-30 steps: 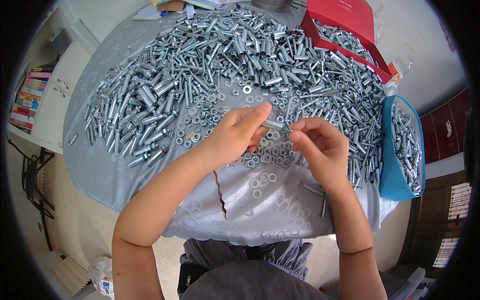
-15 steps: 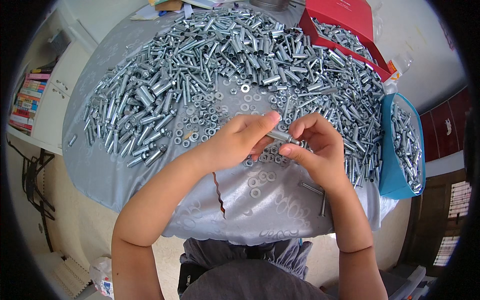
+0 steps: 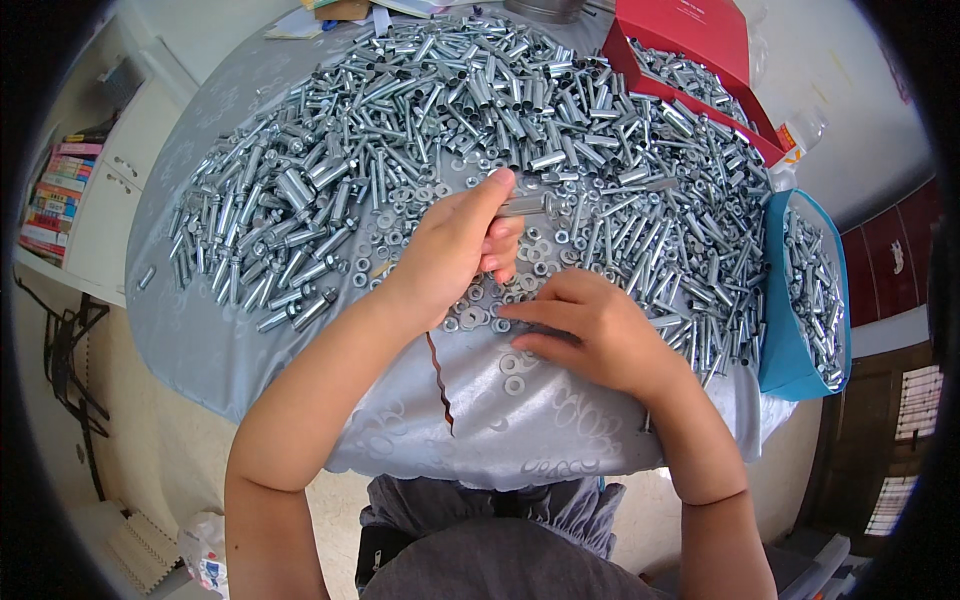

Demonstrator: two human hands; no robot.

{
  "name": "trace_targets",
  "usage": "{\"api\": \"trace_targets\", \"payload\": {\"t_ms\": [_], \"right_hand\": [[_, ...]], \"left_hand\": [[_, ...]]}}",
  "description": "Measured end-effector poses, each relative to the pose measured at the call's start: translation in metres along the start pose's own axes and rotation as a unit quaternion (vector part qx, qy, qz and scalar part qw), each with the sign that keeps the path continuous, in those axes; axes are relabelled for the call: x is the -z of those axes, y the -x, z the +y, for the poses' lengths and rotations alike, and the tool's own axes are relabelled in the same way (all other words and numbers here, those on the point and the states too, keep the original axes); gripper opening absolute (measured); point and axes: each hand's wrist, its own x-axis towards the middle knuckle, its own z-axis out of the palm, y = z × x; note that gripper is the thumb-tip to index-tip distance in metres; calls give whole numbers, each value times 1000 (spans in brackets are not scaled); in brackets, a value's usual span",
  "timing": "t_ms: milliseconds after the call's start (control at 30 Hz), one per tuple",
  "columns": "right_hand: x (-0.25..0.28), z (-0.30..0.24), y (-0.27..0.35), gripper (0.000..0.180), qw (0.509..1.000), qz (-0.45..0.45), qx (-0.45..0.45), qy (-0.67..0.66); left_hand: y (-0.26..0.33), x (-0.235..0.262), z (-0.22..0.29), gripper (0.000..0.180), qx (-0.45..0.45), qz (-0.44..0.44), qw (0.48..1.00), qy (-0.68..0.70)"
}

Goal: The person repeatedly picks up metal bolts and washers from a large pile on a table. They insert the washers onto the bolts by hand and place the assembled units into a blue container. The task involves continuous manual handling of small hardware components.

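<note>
My left hand (image 3: pixel 455 245) is closed around a shiny sleeve anchor bolt (image 3: pixel 525 205), whose end sticks out to the right past my thumb. Lower and to the right, my right hand (image 3: pixel 605 325) reaches down over the loose washers (image 3: pixel 472 317) with its index finger and thumb apart. Its index fingertip is at the edge of those washers and nuts; I see nothing held in it. Just in front of it lie a few flat washers (image 3: pixel 513 384) on the silver tablecloth (image 3: pixel 390 420).
A large heap of metal sleeves and bolts (image 3: pixel 480 90) spreads over the far half of the table. Finished-looking anchor bolts (image 3: pixel 290 240) lie at left. On the right stand a red box (image 3: pixel 690 30) and a blue bin (image 3: pixel 780 300), both holding metal parts. A dark wavy tear-like line (image 3: pixel 438 385) marks the cloth.
My right hand has let go of the anchor bolt and moved down and left to the washers. My left hand has shifted slightly left and up, still holding the bolt.
</note>
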Motion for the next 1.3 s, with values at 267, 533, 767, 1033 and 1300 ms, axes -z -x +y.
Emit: {"api": "trace_targets", "payload": {"t_ms": [267,533,767,1033,1300], "right_hand": [[-4,-4,-4,24,998,18,15,54],[20,0,-2,22,974,210,-81,17],[20,0,0,26,958,262,-103,-60],[15,1,1,17,950,249,-136,-129],[21,-1,7,17,939,129,-239,-211]], "left_hand": [[0,-1,-5,43,-6,-3,1000,-25],[0,2,-7,43,-6,-11,999,-44],[2,1,-12,46,-1,-26,992,-123],[4,1,-12,47,-30,-28,986,-163],[7,1,-18,46,-137,-15,939,-313]]}}
